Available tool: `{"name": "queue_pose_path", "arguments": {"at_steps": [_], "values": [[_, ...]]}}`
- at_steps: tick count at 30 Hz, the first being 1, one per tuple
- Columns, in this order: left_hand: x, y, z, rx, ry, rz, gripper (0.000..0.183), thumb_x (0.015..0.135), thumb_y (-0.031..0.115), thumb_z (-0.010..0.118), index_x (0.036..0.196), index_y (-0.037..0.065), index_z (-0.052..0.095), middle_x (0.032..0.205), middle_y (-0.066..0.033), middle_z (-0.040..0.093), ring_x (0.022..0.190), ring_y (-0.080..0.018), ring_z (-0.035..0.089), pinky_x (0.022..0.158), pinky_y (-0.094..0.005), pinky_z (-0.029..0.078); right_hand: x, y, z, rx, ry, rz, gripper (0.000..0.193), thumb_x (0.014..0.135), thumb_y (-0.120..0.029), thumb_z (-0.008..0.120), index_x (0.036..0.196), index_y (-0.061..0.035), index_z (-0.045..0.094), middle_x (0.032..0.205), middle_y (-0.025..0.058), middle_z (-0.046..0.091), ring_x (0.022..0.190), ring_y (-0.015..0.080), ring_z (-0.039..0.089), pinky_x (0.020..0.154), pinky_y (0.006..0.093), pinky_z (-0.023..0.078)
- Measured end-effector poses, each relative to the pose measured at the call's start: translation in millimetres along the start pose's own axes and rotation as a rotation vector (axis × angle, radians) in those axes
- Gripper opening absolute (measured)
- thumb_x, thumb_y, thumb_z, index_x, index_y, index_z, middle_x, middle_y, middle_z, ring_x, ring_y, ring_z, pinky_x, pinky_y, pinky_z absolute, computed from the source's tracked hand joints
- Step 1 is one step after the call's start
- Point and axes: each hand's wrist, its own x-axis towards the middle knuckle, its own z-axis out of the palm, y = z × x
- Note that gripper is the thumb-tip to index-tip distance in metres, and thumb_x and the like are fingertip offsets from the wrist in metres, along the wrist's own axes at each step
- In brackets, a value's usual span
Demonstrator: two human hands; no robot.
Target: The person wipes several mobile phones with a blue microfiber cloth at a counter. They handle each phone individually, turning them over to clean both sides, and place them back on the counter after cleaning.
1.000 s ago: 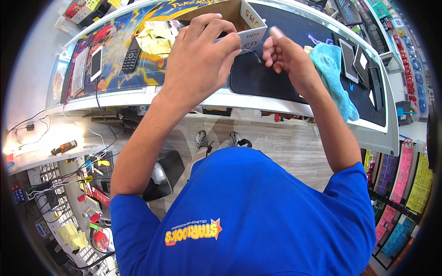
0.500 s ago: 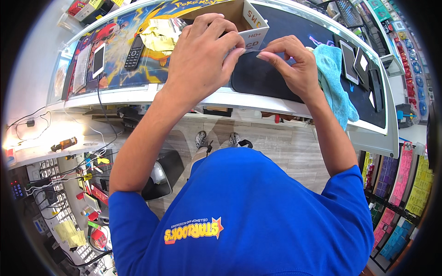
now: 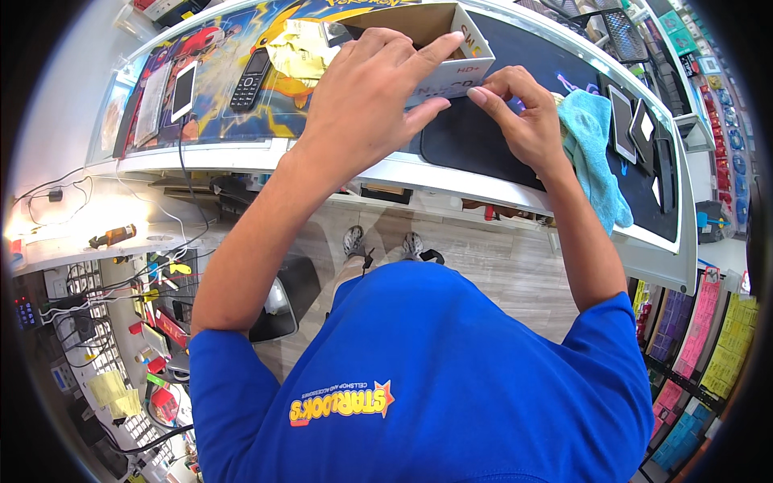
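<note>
Gripping small open cardboard box (image 3: 451,56) at bench (image 3: 483,181) 12 o'clock, left hand (image 3: 366,101) clamping near wall, right hand (image 3: 523,121) pinching its 3 o'clock front corner; looking light, thin-walled, crushable, so best holding by folded rim and corners, not panels.

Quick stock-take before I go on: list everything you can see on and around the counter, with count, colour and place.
cardboard box: one, brown with white front, back of counter, under both hands
black mat: one, counter front, below the box
cloth: one, light blue, right of the mat
keypad phone: one, black, on the colourful mat
white phone: one, left of the keypad phone
colourful mat: one, blue and yellow, counter left
dark flat devices: about three, counter right
screwdriver: one, orange handle, lower shelf left
left hand: on the box
right hand: at the box front
</note>
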Motion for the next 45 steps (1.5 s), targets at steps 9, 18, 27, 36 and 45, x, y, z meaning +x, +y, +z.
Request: {"name": "queue_pose_path", "arguments": {"at_steps": [9,18,27,36,45], "values": [[-1,-5,8,0.052,0.0,0.002,0.039,0.091,0.027,0.085,0.125,0.01,0.075,0.11,-0.0062,0.075,0.111,-0.0264,0.068,0.092,-0.0424,0.051,2,0,6,-0.072,0.057,0.091,0.027,0.095,-0.027,0.086,0.088,-0.0037,0.075,0.086,0.0056,0.074,0.084,0.0189,0.064,0.074,0.0354,0.048],[5,-4,15,0.115,0.043,-0.008,0.018,0.096,0.024,0.077,0.104,0.008,0.076,0.097,-0.0057,0.075,0.106,-0.0251,0.068,0.095,-0.0425,0.051,5,6,-6,-0.399,0.03,0.283,0.039,0.09,-0.036,0.09,0.083,-0.0026,0.072,0.079,0.0085,0.071,0.076,0.0223,0.066,0.067,0.036,0.051],[9,-5,9,0.082,-0.036,-0.007,0.023,0.109,0.023,0.061,0.111,0.006,0.077,0.105,-0.0099,0.074,0.107,-0.0299,0.067,0.098,-0.0466,0.048,29,-22,13,-0.197,0.062,0.042,0.085,0.093,-0.041,0.088,0.164,-0.0163,0.047,0.152,0.0176,0.065,0.138,0.0322,0.065,0.122,0.0384,0.045],[10,-4,10,0.129,-0.051,0.008,0.018,0.105,0.018,0.065,0.114,0.005,0.074,0.105,-0.0109,0.073,0.113,-0.0301,0.067,0.105,-0.0483,0.045,16,3,1,-0.001,-0.031,0.072,0.066,0.096,-0.018,0.085,0.157,-0.0147,0.06,0.127,0.0121,0.074,0.1,0.0199,0.076,0.087,0.0334,0.063],[7,-9,-16,0.177,-0.178,0.155,0.044,0.096,0.002,0.065,0.14,0.008,0.063,0.129,-0.0122,0.067,0.135,-0.0304,0.057,0.123,-0.0504,0.035,32,1,-5,-0.249,-0.117,-0.104,0.042,0.09,-0.026,0.089,0.127,-0.013,0.075,0.152,0.0114,0.057,0.117,0.0323,0.07,0.097,0.0442,0.061]]}}
